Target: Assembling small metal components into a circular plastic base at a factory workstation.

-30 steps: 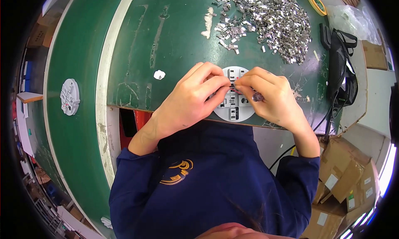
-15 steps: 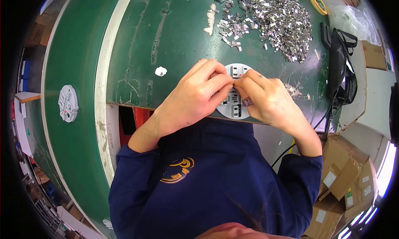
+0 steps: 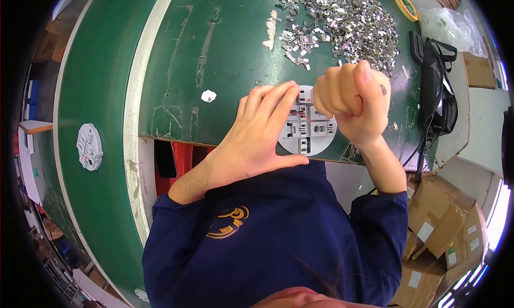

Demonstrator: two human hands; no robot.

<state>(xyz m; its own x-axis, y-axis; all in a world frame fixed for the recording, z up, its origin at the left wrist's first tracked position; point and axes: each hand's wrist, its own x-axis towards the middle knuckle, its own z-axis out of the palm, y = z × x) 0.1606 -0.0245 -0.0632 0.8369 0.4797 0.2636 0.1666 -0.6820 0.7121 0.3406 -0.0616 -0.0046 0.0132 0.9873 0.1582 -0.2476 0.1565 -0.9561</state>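
A round light-grey plastic base (image 3: 320, 144) lies at the table's front edge, with moulded slots, dark inserts and thin red wire across its middle. My left hand (image 3: 256, 127) rests along the left side of this base. Its fingers are stretched out and the thumb points right along the near rim. Above the right part of the base, my right hand (image 3: 356, 102) is raised and closed, fingers curled in and thumb up. Whatever lies inside that fist is hidden.
A heap of small shiny metal clips (image 3: 364, 27) covers the back right of the green table. A yellow tape-like ring (image 3: 406, 7) and a black mesh bag (image 3: 441, 88) lie at the right. Another grey round base (image 3: 89, 146) sits on the left-hand green surface. Cardboard boxes (image 3: 436, 211) stand lower right.
My hands were pinched together over the base and have come apart. The left fingers have straightened; the right hand has lifted to the right and curled into a fist. More of the base now shows.
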